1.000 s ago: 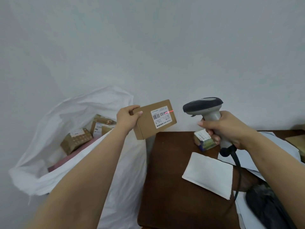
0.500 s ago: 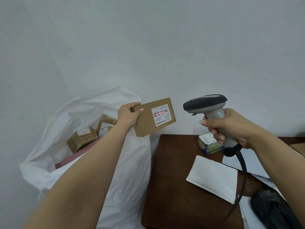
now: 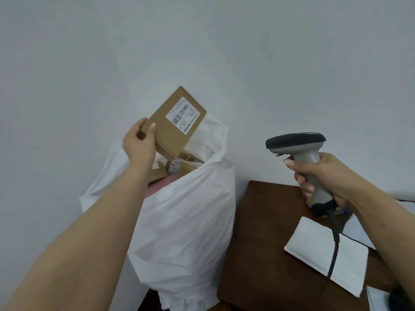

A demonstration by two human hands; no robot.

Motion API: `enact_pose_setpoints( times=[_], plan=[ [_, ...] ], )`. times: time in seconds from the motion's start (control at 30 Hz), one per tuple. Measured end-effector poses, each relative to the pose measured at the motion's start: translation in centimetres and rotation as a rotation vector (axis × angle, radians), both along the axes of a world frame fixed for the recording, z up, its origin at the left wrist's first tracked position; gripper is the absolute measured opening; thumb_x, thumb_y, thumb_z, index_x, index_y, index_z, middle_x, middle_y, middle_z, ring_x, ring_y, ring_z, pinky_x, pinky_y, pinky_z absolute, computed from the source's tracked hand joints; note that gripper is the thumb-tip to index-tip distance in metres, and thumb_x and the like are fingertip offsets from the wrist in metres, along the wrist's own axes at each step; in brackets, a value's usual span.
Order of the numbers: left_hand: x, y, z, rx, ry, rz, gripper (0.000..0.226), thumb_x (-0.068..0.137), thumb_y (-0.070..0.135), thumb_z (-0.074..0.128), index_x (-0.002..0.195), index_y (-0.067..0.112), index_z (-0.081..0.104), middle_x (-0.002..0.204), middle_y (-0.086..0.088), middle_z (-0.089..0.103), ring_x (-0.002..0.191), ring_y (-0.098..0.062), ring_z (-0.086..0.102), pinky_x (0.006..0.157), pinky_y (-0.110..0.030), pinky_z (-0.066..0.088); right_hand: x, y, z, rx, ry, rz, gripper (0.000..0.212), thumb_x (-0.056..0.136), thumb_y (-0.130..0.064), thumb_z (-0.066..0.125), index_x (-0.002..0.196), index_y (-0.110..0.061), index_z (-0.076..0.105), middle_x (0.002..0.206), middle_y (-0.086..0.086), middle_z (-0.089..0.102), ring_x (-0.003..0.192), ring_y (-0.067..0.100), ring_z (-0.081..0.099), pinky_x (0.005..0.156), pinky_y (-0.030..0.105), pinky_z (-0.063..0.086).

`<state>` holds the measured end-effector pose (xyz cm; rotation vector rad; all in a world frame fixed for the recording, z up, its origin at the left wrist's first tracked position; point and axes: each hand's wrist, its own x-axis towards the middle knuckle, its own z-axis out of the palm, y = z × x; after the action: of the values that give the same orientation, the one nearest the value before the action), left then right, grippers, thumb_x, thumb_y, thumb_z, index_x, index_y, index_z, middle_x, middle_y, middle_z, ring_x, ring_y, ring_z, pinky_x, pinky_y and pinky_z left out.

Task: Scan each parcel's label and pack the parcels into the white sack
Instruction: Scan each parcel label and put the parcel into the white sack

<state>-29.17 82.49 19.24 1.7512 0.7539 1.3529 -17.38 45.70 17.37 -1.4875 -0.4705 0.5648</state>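
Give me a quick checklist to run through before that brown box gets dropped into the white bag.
1. Left hand grips the cardboard box firmly: ok.
2. Box over the white sack mouth: ok.
3. Sack mouth open: ok.
4. Room left among the parcels inside: cannot tell.
5. Label scan registered: cannot tell.
6. Right hand holds the scanner clear of the sack: ok.

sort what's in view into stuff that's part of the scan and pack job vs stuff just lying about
Part of the job:
- cardboard box, gripped by the left hand above the sack
- white sack, parcels already inside
- scanner, gripped by the right hand
- white padded envelope, likely a parcel waiting

Lying about:
- brown table
- black object at the lower right edge, unclear what
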Motion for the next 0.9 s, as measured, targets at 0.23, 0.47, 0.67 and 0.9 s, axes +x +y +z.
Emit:
enact_pose_setpoints(
  times=[0.23,0.47,0.67,0.9],
  plan=[
    [-0.9,1.5,-3.8,-0.088,0.848,0.189,0.048,0.091,0.034,0.058,0.136,0.020,0.053,0.145,-0.016,0.039,0.136,-0.036,0.033,0.111,-0.044,0.031,0.6,1.8,-1.4,-0.044,0.044,-0.015,0.020,0.090,-0.020,0.068,0.093,-0.005,0.055,0.057,0.009,0.047,0.039,0.015,0.036,0.041,0.026,0.037],
    [6.1,-6.1,-6.8,0.523,0.647,-0.278,0.034,0.086,0.015,0.067,0.119,0.009,0.066,0.128,-0.019,0.050,0.117,-0.036,0.052,0.105,-0.044,0.039,1.6,-1.6,-3.2,-0.097,0.150,-0.170,0.027,0.088,-0.024,0.071,0.088,-0.005,0.052,0.054,0.007,0.049,0.043,0.017,0.038,0.046,0.027,0.038],
    [13.4,-18.4,-10.4,0.558,0.628,-0.658,0.034,0.088,0.018,0.065,0.122,0.012,0.065,0.129,-0.014,0.049,0.126,-0.026,0.044,0.106,-0.028,0.030,2.3,-10.3,-6.1,-0.092,0.309,-0.413,0.037,0.088,-0.026,0.071,0.111,-0.001,0.058,0.056,0.006,0.047,0.040,0.014,0.037,0.038,0.023,0.036],
    [19.9,-33.9,-12.0,0.600,0.644,-1.005,0.040,0.092,0.020,0.060,0.131,0.016,0.058,0.137,-0.009,0.043,0.132,-0.022,0.037,0.105,-0.023,0.028,3.1,-23.0,-7.9,-0.051,0.431,-0.631,0.032,0.092,-0.032,0.067,0.106,-0.006,0.052,0.055,0.005,0.046,0.035,0.013,0.038,0.036,0.021,0.035]
  ],
)
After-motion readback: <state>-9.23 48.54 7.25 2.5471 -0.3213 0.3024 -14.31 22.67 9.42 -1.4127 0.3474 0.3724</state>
